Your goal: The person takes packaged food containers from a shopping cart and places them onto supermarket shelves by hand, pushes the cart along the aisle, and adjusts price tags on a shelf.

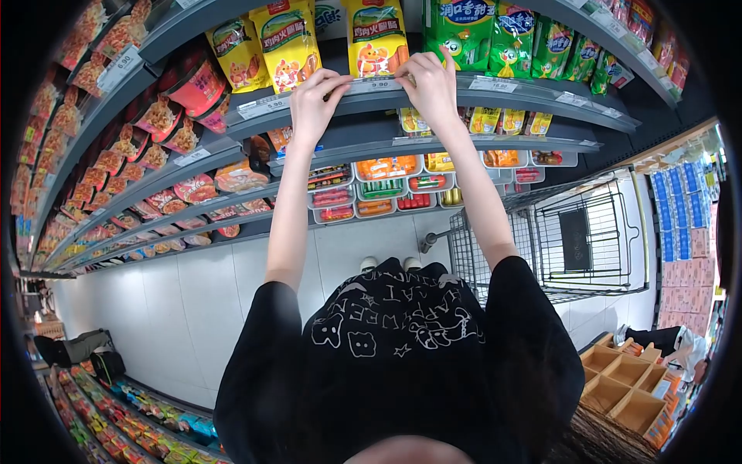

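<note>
Both my arms reach up to the edge of a store shelf. My left hand (pixel 315 102) is closed in a pinch at the left end of a price label (pixel 374 86) that reads 9.90. At the label's right end my right hand (pixel 430 83) pinches too, its index finger pointing up. The label lies along the shelf's edge strip (pixel 510 99). Just behind it stands a yellow sausage bag (pixel 376 39), with more yellow bags (pixel 284 46) to its left. Green bags (pixel 457 35) stand close behind my right hand.
Bowls of instant noodles (pixel 185 85) fill the shelves on the left. Lower down are clear bins of packaged sausages (pixel 384 187). A wire shopping cart (pixel 572 240) stands at my right on the tiled floor (pixel 209 298). Behind it is a wooden divided rack (pixel 626 371).
</note>
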A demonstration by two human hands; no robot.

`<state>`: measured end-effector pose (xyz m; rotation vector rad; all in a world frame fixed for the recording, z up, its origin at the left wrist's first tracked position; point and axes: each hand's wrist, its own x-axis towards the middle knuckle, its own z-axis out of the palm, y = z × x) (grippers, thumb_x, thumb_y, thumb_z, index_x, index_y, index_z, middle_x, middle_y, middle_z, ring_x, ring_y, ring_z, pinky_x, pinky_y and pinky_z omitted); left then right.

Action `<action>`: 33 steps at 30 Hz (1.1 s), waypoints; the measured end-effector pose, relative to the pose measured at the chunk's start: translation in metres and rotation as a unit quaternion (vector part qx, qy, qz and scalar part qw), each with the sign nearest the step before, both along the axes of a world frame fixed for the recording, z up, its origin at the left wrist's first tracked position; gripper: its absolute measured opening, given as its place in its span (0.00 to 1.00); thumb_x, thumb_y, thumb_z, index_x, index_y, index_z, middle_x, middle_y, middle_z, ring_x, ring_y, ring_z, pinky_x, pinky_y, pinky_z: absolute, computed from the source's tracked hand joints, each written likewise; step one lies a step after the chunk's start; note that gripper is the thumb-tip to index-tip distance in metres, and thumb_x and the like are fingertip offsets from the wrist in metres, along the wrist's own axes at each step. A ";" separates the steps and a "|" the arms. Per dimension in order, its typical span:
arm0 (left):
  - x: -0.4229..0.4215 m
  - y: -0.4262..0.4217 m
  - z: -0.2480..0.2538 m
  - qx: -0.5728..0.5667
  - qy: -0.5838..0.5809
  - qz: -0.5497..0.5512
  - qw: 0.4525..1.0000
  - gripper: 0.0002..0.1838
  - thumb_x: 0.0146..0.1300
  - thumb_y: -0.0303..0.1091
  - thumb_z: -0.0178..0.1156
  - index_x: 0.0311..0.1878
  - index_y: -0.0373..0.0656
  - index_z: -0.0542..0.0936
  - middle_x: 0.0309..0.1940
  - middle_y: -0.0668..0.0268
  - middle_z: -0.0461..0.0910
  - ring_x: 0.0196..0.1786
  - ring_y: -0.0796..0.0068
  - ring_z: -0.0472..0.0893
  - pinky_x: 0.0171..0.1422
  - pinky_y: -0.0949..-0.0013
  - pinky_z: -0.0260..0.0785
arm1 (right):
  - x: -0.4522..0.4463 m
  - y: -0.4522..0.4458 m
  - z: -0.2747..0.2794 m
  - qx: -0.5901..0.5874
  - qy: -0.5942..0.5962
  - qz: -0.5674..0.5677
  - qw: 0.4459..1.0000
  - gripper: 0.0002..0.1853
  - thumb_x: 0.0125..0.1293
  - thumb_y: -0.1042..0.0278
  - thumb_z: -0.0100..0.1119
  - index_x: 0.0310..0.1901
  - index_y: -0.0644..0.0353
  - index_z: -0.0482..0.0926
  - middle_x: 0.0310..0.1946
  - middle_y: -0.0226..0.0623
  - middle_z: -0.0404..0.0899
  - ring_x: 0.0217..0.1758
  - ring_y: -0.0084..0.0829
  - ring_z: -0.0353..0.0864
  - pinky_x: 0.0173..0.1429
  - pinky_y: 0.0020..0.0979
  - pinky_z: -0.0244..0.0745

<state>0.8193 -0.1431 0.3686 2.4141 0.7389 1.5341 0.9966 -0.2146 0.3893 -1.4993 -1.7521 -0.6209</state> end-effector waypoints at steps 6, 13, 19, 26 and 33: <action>-0.001 0.003 -0.002 -0.006 0.002 -0.002 1.000 0.05 0.41 0.29 0.58 0.26 0.45 0.77 0.21 0.72 0.70 0.19 0.75 0.70 0.24 0.76 0.61 | 0.003 0.005 0.009 -0.085 0.030 0.033 0.995 0.04 0.38 0.75 0.57 0.18 0.58 0.71 0.20 0.31 0.70 0.32 0.31 0.69 0.47 0.33 0.58; -0.004 0.000 0.002 -0.016 0.025 0.001 1.000 0.06 0.42 0.29 0.58 0.27 0.44 0.77 0.23 0.71 0.71 0.22 0.76 0.72 0.26 0.78 0.62 | -0.001 0.004 0.007 -0.075 0.081 0.040 0.993 0.05 0.39 0.76 0.57 0.19 0.62 0.70 0.22 0.34 0.70 0.33 0.34 0.70 0.38 0.31 0.64; -0.005 0.002 -0.001 -0.025 0.012 0.004 1.000 0.06 0.42 0.29 0.58 0.27 0.43 0.77 0.22 0.71 0.71 0.21 0.76 0.72 0.25 0.78 0.62 | 0.001 0.007 -0.003 -0.098 0.164 0.055 0.980 0.06 0.39 0.78 0.57 0.22 0.64 0.70 0.22 0.38 0.72 0.27 0.36 0.72 0.32 0.30 0.67; -0.003 0.002 -0.003 -0.015 -0.003 -0.003 1.000 0.05 0.42 0.29 0.58 0.26 0.43 0.77 0.23 0.71 0.72 0.21 0.75 0.72 0.26 0.77 0.62 | -0.001 0.008 -0.011 -0.045 0.221 0.086 0.970 0.07 0.40 0.80 0.56 0.24 0.64 0.72 0.21 0.37 0.72 0.26 0.32 0.73 0.31 0.26 0.67; -0.001 0.002 -0.004 -0.004 -0.019 0.004 1.000 0.04 0.41 0.31 0.58 0.25 0.47 0.78 0.22 0.74 0.72 0.20 0.74 0.71 0.24 0.75 0.62 | -0.001 0.006 -0.010 -0.053 0.220 0.076 0.971 0.05 0.39 0.79 0.57 0.22 0.65 0.74 0.21 0.37 0.71 0.26 0.31 0.73 0.31 0.24 0.67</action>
